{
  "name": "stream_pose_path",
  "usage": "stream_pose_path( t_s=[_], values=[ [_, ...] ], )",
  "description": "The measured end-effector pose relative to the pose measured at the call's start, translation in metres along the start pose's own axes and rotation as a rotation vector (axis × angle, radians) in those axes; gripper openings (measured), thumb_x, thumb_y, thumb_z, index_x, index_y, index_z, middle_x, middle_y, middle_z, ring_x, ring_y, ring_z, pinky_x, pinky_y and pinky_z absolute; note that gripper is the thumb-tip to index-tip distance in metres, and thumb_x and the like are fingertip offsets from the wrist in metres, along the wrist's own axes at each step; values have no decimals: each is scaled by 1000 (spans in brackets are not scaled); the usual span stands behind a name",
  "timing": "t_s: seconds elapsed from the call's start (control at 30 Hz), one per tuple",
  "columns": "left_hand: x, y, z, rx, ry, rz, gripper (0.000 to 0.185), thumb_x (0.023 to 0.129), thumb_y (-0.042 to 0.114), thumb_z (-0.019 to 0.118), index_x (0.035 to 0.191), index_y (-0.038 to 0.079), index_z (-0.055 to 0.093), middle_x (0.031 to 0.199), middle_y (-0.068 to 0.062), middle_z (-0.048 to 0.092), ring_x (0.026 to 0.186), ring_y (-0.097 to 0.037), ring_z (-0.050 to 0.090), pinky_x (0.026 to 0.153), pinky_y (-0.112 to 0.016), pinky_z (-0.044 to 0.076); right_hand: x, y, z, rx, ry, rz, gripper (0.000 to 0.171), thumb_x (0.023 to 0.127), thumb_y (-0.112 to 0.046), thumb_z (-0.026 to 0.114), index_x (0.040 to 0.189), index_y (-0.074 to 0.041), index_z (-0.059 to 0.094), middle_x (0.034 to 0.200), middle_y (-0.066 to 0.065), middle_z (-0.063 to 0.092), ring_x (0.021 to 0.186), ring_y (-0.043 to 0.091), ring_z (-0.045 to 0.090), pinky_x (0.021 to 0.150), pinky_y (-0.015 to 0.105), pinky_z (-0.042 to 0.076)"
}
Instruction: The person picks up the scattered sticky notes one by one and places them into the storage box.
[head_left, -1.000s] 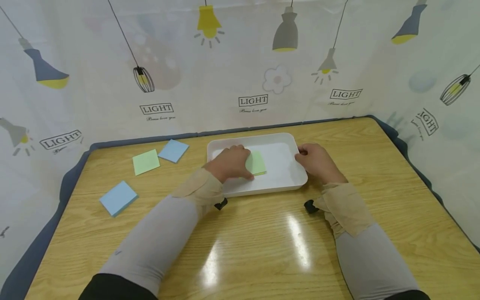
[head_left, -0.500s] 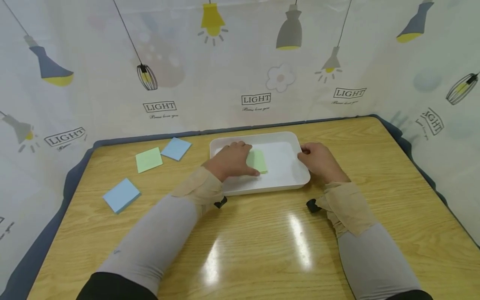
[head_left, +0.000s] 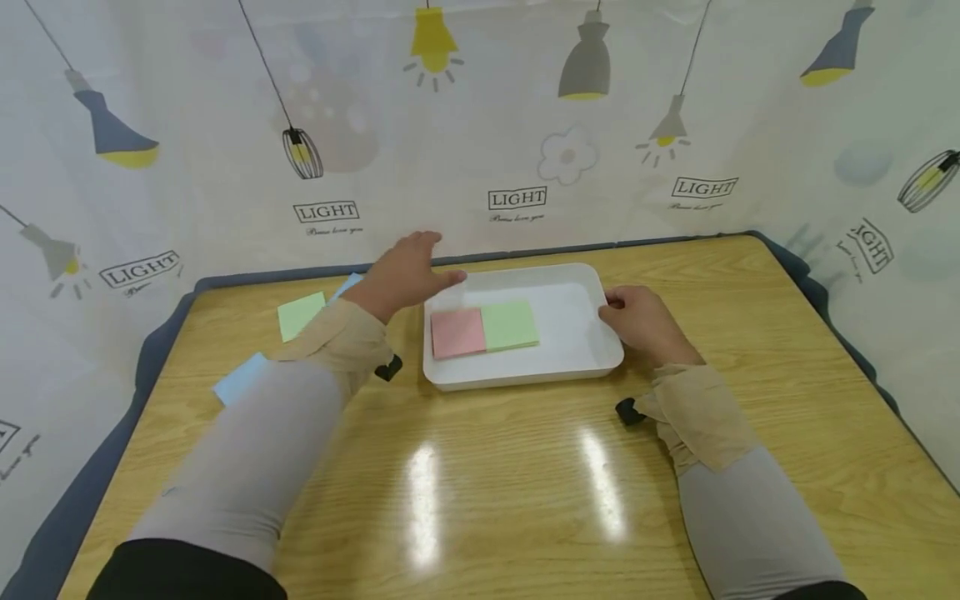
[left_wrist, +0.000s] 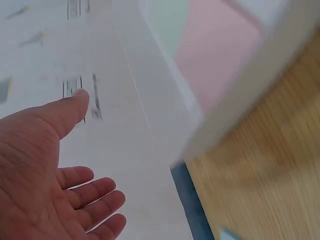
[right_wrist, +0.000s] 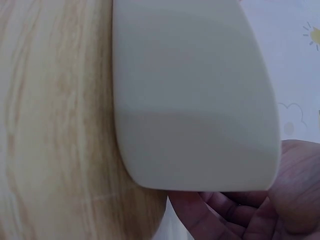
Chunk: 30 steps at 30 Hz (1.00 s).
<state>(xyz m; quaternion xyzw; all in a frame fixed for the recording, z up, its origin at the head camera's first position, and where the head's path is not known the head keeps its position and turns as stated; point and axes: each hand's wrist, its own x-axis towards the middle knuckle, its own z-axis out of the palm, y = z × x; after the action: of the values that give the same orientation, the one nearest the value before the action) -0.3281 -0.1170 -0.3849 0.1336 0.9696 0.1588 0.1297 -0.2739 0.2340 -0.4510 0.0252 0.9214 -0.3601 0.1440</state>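
A white rectangular tray [head_left: 573, 329] lies near the back of the table. In it a pink sticky-note pad [head_left: 457, 333] and a light green sticky-note pad [head_left: 512, 325] sit side by side. My left hand [head_left: 401, 277] is raised by the tray's back-left corner, holding nothing; in the left wrist view its fingers are loosely extended and the thumb spread. At the tray's right end, my right hand [head_left: 643, 323] holds the rim. The right wrist view has that hand [right_wrist: 215, 215] at the end wall of the tray [right_wrist: 195, 100], some fingers hidden behind it.
Left of the tray lie a green sticky-note pad [head_left: 300, 317], a blue one [head_left: 346, 285] mostly behind my left hand, and another blue one [head_left: 238, 379] partly covered by my left forearm. A printed curtain [head_left: 450, 150] hangs behind the wooden table [head_left: 517, 483].
My left hand has lifted off the pads and moved back and left, uncovering the pink pad beside the green one. The right hand stays on the tray's rim.
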Motion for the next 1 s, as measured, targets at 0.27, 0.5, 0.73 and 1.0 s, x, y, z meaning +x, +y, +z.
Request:
stream_pose_path(
  t_s=[0.27,0.5,0.73,1.0],
  values=[
    [-8,-71,-10,-100,-14,-150,95,101,60,54,163,-4,19,169,-28,19,157,-44,21,127,-58,23,-1,-3,-1,7,-7,7,50,107,-22,49,150,3,49,143,23,57,123,34,55,107,50,49],
    [-15,-108,1,-94,-37,-241,98,101,57,55,161,-10,16,165,-36,19,153,-51,23,125,-61,26,-2,-3,0,15,-9,17,49,107,-21,49,150,3,49,144,23,56,124,34,54,109,51,48],
    [-17,-127,18,-44,-20,-266,99,98,57,59,153,-18,24,150,-40,39,136,-53,44,117,-63,38,-4,-2,2,30,-12,30,50,107,-21,49,150,4,48,146,23,55,128,35,54,111,52,46],
    [-11,-131,21,13,4,-276,95,94,53,70,148,-18,35,144,-37,47,133,-51,47,116,-61,40,-4,-3,0,28,-5,25,50,108,-23,48,150,4,48,146,23,55,129,35,54,111,52,47]
  ],
)
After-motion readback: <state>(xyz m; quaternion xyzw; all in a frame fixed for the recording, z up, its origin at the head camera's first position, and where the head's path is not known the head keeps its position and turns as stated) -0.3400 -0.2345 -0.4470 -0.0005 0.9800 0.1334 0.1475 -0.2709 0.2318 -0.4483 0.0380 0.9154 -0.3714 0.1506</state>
